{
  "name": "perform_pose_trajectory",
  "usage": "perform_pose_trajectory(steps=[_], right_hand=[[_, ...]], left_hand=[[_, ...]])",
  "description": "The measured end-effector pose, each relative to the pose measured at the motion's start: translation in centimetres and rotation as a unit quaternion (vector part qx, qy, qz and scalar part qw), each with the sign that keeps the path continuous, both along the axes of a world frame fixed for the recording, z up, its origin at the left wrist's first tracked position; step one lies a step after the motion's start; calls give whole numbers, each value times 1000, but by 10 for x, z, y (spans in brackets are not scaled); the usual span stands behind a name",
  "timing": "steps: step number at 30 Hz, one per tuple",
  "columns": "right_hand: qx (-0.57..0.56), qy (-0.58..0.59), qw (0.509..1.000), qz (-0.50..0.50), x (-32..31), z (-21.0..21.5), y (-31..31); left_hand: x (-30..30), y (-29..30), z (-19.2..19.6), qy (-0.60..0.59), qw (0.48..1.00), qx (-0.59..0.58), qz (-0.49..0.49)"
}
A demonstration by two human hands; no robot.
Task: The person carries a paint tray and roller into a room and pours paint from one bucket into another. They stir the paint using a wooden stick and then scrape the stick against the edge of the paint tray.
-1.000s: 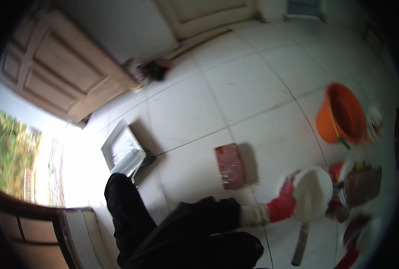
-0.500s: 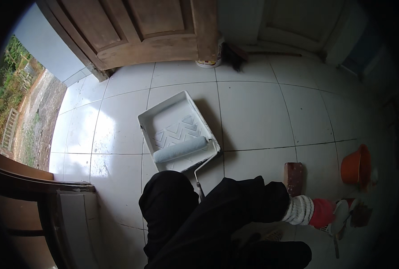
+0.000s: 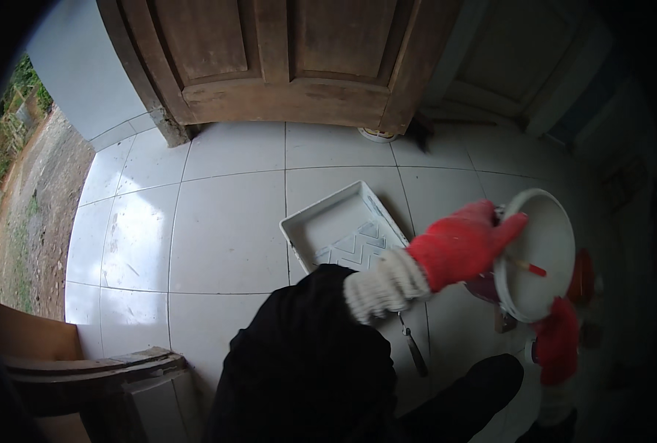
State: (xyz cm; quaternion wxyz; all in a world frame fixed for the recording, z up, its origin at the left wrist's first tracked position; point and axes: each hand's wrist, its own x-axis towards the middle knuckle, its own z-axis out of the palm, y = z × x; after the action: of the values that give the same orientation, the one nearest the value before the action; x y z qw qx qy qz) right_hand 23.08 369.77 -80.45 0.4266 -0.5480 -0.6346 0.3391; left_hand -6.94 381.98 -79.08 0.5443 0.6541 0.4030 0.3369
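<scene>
My left hand (image 3: 465, 244), in a red-coated glove with a knitted cuff, grips the upper left rim of a paint bucket (image 3: 499, 284), its thumb over the edge. The bucket is tilted with its white inside facing me. A thin stick with a red end (image 3: 535, 269) shows inside it; I cannot tell its kind. At the lower right rim my right hand (image 3: 557, 343), gloved alike, holds the bucket too. A white paint tray (image 3: 321, 212) with a ridged slope lies on the floor left of it. My left arm hides the roller, whose handle (image 3: 415, 353) sticks out below.
Beyond the tray stands a brown wooden door (image 3: 284, 96), with a container (image 3: 378, 135) partly behind it. An orange pot (image 3: 583, 277) sits at the right, partly behind the bucket. A doorway at the left leads out to rough ground (image 3: 37, 199).
The bucket has come into view, held by both hands. My left hand has moved up from low things on the floor at the right. The view has shifted, and my arm now covers the roller.
</scene>
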Motion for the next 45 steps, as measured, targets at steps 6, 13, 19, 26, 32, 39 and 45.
perform_pose_trajectory(steps=[6, 13, 19, 26, 32, 39, 45], right_hand=[[-352, 197, 912, 77, -220, -37, 117], [-412, 152, 858, 268, -351, -115, 128], [-392, 81, 846, 352, -389, -142, 113], [-413, 114, 823, 372, -387, -142, 104], [-433, 71, 837, 326, -326, -132, 122], [-278, -201, 806, 482, -204, -100, 119], [-352, 4, 927, 129, 4, -46, 38]], left_hand=[[-166, -42, -61, 160, 922, -69, 346], [-247, -123, -152, 226, 795, 3, 563], [-255, -168, -201, 143, 751, 39, 643], [-244, -187, -185, 161, 726, 51, 667], [-208, -158, -162, 102, 793, 60, 598], [-202, -155, -118, 96, 836, 59, 537], [-131, -95, -95, 80, 935, 45, 342]])
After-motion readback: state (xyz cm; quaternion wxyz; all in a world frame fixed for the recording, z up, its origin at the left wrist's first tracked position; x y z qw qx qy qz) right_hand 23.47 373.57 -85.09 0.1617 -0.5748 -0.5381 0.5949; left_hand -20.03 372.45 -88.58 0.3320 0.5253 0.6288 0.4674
